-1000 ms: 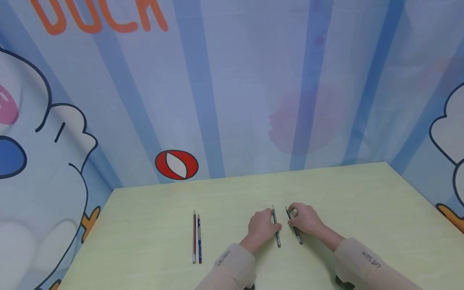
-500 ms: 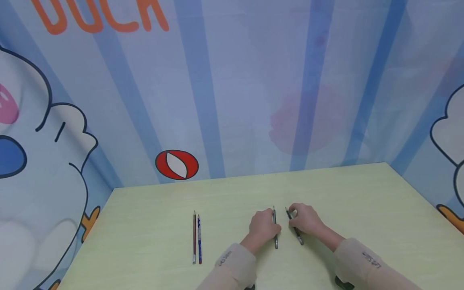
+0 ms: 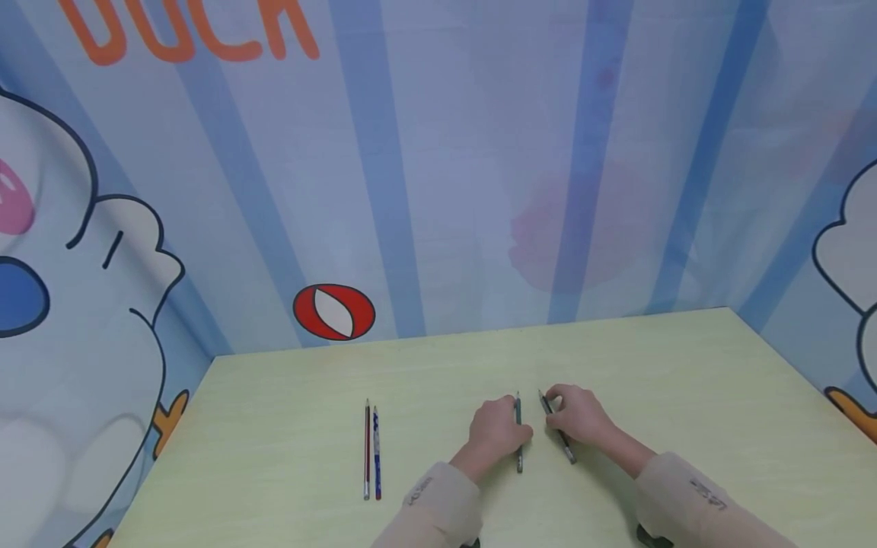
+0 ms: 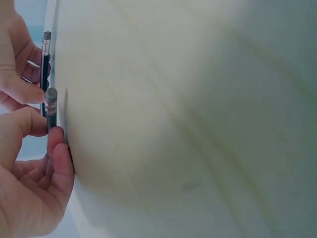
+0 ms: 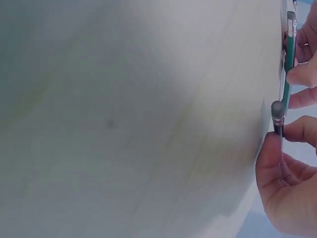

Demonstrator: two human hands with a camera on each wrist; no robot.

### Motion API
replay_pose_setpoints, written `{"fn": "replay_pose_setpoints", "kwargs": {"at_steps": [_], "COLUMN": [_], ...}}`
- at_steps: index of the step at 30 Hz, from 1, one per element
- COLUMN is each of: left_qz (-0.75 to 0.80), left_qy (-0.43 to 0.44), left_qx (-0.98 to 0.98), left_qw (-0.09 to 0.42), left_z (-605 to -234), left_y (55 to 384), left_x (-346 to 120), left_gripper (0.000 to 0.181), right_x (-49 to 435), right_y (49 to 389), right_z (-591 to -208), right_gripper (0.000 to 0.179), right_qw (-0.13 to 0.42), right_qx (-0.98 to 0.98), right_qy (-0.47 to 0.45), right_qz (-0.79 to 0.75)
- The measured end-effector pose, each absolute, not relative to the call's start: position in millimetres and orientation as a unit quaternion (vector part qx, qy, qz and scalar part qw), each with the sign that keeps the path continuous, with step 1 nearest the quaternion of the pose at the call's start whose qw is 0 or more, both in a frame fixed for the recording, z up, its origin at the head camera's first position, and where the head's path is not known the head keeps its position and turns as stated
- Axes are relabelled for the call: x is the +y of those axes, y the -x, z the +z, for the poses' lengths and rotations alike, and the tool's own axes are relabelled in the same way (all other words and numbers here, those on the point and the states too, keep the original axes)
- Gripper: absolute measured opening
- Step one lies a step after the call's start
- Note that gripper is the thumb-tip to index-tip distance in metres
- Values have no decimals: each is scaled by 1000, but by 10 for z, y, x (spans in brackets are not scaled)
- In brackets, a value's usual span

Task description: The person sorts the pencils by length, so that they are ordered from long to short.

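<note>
My left hand (image 3: pixel 496 428) pinches a green pencil (image 3: pixel 518 415) between thumb and fingers, its grey eraser end toward me. To the right, my right hand (image 3: pixel 579 415) pinches a black pencil (image 3: pixel 567 447), which slants with its tip toward the far left. A small gap separates the two pencils. In the left wrist view, the eraser of the green pencil (image 4: pixel 51 101) shows beside the thumb, with the black pencil (image 4: pixel 45 59) behind it. From the right wrist, the black pencil (image 5: pixel 278 113) is seen nearly end-on, and the green pencil (image 5: pixel 290 49) lies beyond.
A dark red pencil (image 3: pixel 367 449) and a blue patterned pencil (image 3: pixel 377 453) lie side by side on the pale table (image 3: pixel 274 441), left of my hands. A printed blue backdrop (image 3: pixel 452 190) stands along the table's back and sides.
The green pencil has turned slightly, its eraser end swinging left and toward me, so it lies straighter. The black pencil's eraser end has shifted slightly right. Both hands stay nearly in place.
</note>
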State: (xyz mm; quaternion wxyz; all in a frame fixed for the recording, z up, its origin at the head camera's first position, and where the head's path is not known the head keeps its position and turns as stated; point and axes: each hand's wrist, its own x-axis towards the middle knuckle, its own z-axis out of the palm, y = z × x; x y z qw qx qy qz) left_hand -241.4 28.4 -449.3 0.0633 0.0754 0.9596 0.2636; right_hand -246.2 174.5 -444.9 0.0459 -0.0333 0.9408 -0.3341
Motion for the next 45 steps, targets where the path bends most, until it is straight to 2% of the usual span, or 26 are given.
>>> {"fn": "replay_pose_setpoints", "kwargs": {"at_steps": [7,18,27,45], "left_qz": [349,462,517,588], "left_qy": [-95,-105,-99,-90], "left_qx": [931,881,850,801], "left_qw": [43,-1,22,59], "left_z": [-4491,-4385,-4380,-4412], "left_y": [2438,2415,2366,2285], "left_x": [221,178,141,90], "left_gripper": [40,34,35,29], "right_x": [1769,1701,1666,1566], "right_y": [2481,2463,2393,2282], "right_z": [-4434,-4300,-4230,-4284], "right_gripper": [37,31,33,30], "right_qw": [27,25,69,105], "right_qx": [918,869,799,769], "right_qy": [55,57,70,86], "right_qz": [-391,-492,-594,-625]}}
